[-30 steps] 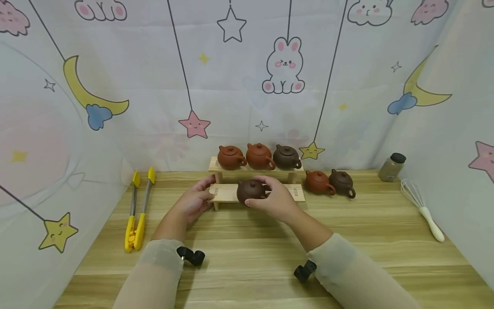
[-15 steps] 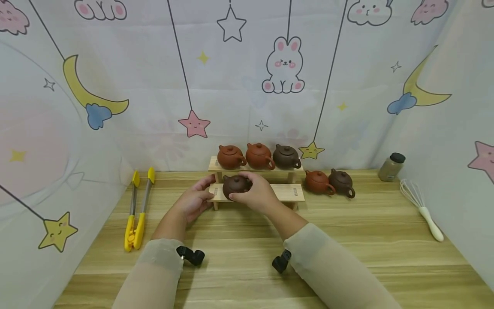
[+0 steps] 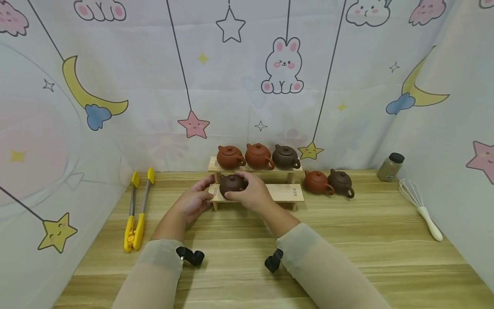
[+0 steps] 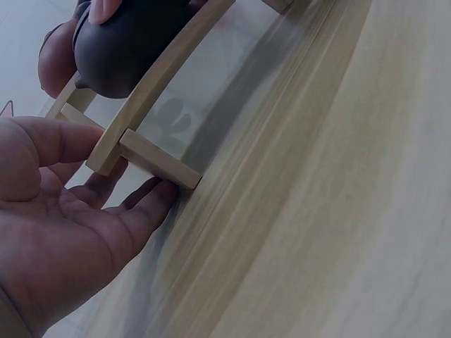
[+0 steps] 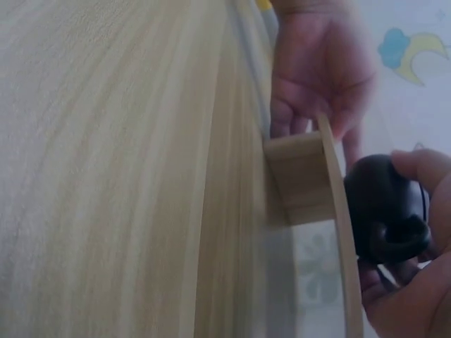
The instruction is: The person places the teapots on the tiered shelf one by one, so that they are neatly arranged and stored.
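Note:
My right hand [image 3: 252,193] grips a small dark brown teapot [image 3: 231,185] by its sides, low over the left part of the front step of a pale wooden two-step display stand [image 3: 283,193]. In the right wrist view, the teapot [image 5: 384,204] is right at the board, its handle between my thumb and fingers. My left hand [image 3: 193,201] holds the left end of the front step. Its thumb lies at the board's end and its fingers reach beneath, beside the leg, as the left wrist view shows that hand [image 4: 77,204]. Two reddish teapots [image 3: 230,157] and a dark teapot [image 3: 285,157] stand on the back step.
Right of the stand, a reddish teapot [image 3: 317,182] and a dark teapot [image 3: 341,183] stand on the wood-grain table [image 3: 231,266]. Farther right are a black-capped jar [image 3: 390,168] and a whisk [image 3: 422,210]. Yellow-tipped tongs [image 3: 137,214] lie at left. A patterned curtain [image 3: 247,86] hangs behind.
My right hand has moved the dark teapot left along the front step, from near its middle toward its left end. My left hand has stayed at the stand's end.

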Action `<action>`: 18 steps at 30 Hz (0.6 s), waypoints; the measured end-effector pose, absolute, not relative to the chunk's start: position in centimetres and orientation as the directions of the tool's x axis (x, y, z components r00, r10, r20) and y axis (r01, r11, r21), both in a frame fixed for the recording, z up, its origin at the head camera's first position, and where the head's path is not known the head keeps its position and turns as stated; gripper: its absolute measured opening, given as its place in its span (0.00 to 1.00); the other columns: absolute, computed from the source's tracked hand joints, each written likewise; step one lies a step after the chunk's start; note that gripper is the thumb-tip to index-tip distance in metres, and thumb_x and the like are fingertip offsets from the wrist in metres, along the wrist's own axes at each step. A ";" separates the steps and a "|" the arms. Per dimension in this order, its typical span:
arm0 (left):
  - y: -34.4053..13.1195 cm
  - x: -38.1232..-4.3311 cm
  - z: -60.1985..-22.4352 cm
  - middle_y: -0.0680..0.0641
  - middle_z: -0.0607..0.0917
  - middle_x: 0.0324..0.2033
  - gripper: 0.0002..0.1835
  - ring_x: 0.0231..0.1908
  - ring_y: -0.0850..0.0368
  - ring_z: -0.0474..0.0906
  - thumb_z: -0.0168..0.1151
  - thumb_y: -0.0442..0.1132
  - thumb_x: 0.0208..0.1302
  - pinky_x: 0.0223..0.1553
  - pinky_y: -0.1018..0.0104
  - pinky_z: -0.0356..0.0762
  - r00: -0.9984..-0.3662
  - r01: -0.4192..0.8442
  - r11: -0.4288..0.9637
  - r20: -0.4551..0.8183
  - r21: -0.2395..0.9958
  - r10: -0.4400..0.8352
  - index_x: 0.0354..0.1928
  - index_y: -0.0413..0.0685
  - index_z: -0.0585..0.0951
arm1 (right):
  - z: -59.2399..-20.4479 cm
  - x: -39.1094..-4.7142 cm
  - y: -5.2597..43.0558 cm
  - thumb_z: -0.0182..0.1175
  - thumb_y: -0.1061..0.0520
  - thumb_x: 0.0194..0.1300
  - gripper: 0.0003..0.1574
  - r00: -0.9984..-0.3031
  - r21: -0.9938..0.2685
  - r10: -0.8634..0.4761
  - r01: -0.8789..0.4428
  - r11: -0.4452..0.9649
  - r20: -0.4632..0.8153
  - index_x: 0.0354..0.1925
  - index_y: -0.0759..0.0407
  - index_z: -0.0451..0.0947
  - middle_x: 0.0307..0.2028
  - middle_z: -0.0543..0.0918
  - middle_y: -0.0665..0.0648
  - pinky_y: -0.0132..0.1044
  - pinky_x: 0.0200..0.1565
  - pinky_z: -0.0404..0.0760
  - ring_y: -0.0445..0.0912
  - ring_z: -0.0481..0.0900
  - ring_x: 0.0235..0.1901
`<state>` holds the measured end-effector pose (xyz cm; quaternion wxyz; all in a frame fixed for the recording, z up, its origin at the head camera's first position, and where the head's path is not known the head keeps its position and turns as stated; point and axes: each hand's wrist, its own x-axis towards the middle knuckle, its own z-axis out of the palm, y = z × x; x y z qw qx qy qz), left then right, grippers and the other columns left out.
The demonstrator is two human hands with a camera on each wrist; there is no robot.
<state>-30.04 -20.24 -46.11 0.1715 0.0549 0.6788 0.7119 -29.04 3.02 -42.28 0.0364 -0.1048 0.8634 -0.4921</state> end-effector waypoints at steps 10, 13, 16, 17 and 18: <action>-20.3 -30.1 -46.2 0.45 0.51 0.86 0.40 0.64 0.58 0.72 0.45 0.25 0.74 0.61 0.66 0.76 -0.935 -0.152 -0.029 -0.135 0.988 0.327 0.87 0.51 0.54 | -41.5 -27.9 4.4 0.77 0.40 0.63 0.42 -0.975 -0.895 -0.221 -0.106 0.433 0.008 0.73 0.38 0.75 0.70 0.79 0.51 0.56 0.66 0.80 0.54 0.78 0.69; -20.3 -30.0 -46.2 0.45 0.49 0.86 0.41 0.67 0.55 0.69 0.46 0.25 0.74 0.64 0.63 0.73 -0.937 -0.149 -0.025 -0.133 0.989 0.324 0.87 0.51 0.54 | -41.1 -27.4 5.4 0.76 0.39 0.65 0.38 -0.977 -0.905 -0.214 -0.093 0.416 0.002 0.71 0.37 0.77 0.71 0.79 0.50 0.56 0.64 0.82 0.55 0.78 0.71; -20.4 -30.0 -46.2 0.45 0.47 0.87 0.41 0.71 0.50 0.63 0.46 0.26 0.75 0.68 0.57 0.68 -0.937 -0.152 -0.024 -0.137 0.988 0.322 0.87 0.51 0.53 | -40.8 -26.7 6.6 0.75 0.39 0.66 0.36 -0.978 -0.911 -0.210 -0.101 0.401 0.016 0.69 0.37 0.78 0.72 0.78 0.48 0.55 0.61 0.85 0.56 0.80 0.68; -20.3 -30.0 -46.2 0.45 0.46 0.87 0.41 0.72 0.49 0.62 0.46 0.25 0.75 0.70 0.55 0.67 -0.937 -0.154 -0.025 -0.138 0.988 0.322 0.87 0.51 0.53 | -40.8 -26.5 7.1 0.74 0.40 0.66 0.36 -0.977 -0.911 -0.212 -0.111 0.397 0.026 0.69 0.38 0.78 0.72 0.78 0.48 0.54 0.59 0.86 0.56 0.82 0.66; -20.3 -30.1 -46.2 0.45 0.46 0.87 0.41 0.73 0.48 0.61 0.46 0.25 0.75 0.70 0.54 0.67 -0.937 -0.158 -0.029 -0.140 0.987 0.320 0.87 0.51 0.53 | -40.7 -26.3 7.5 0.74 0.40 0.67 0.35 -0.976 -0.910 -0.215 -0.121 0.396 0.036 0.69 0.38 0.78 0.71 0.78 0.49 0.53 0.57 0.87 0.55 0.83 0.64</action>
